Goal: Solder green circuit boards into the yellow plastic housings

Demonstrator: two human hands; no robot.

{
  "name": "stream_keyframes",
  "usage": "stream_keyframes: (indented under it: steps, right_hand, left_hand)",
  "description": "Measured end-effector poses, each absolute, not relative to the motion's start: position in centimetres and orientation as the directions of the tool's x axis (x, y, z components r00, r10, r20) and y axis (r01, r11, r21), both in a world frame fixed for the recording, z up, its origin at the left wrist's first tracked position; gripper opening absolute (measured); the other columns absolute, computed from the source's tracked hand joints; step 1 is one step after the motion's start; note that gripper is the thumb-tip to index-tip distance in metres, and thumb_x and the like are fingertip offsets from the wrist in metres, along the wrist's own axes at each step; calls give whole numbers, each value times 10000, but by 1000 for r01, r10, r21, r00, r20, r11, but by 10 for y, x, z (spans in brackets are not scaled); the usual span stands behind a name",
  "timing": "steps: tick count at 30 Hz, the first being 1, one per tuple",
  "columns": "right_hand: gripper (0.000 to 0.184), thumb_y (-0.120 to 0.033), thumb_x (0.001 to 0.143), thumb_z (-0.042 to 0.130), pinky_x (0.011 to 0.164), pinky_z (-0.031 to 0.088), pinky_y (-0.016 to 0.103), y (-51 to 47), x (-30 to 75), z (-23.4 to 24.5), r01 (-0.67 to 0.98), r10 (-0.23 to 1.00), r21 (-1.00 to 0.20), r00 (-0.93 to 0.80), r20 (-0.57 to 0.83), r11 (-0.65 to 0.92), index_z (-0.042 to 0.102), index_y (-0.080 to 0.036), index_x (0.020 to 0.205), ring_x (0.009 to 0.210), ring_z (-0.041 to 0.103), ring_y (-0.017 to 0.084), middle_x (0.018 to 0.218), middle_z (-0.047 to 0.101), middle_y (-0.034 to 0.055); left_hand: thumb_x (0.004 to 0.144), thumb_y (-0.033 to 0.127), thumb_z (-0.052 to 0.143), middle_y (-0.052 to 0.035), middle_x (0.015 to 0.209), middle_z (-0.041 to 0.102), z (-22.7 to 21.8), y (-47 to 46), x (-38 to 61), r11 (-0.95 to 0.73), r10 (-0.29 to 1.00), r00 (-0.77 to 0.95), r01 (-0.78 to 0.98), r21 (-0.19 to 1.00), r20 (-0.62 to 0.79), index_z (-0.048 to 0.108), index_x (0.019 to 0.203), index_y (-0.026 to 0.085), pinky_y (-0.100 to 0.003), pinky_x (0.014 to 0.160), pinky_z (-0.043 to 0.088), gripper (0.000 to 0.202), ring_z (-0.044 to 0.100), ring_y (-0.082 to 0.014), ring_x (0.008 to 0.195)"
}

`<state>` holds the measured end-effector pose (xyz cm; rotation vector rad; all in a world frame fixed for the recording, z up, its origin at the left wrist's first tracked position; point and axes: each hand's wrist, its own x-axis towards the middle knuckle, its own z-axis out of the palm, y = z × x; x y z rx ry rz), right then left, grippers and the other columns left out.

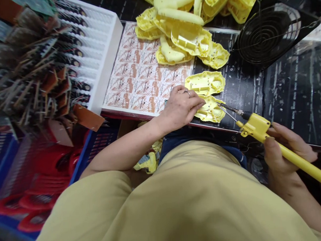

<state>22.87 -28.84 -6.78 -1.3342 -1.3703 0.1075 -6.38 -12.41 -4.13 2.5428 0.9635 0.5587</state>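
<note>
Shirt (194,189) nearest, our right hand (280,162) wraps the soldering gun (258,126); our left hand (179,104) pinches, hold unclear, at the nearer shell (211,113): likely light, stiff; grip its rim.

An assembly workshop — yellow soldering gun (258,127), heaped plastic shells (193,37), white tray (109,62) of wired parts (75,62).

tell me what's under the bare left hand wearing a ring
The bare left hand covers part of the nearer hollow yellow plastic shell; a white sheet with brown print shows beside the hand. Whatever else lies directly underneath is hidden.
</note>
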Motion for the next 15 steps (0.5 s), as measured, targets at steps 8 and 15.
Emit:
stream_keyframes:
  steps: [8,15]
  right_hand:
    - [443,-68,835,847,649,676,324,-283,231,-63,504,759,-694,109,642,515,808,-311,1203,789,798,200,978,832,10]
    - [207,-159,933,793,669,674,283,-277,239,-55,575,796,-622,-89,599,532,779,-291,1092,818,801,175,954,813,37]
  left_hand:
    - [1008,283,575,-35,880,790,-37,-129,-49,-628,748,648,623,466,141,801,969,214,-494,1071,407,239,681,-229,881]
    - [956,230,558,-49,855,782,-36,-125,-44,-669,723,678,637,384,135,796,907,212,-505,1012,412,244,677,-249,888]
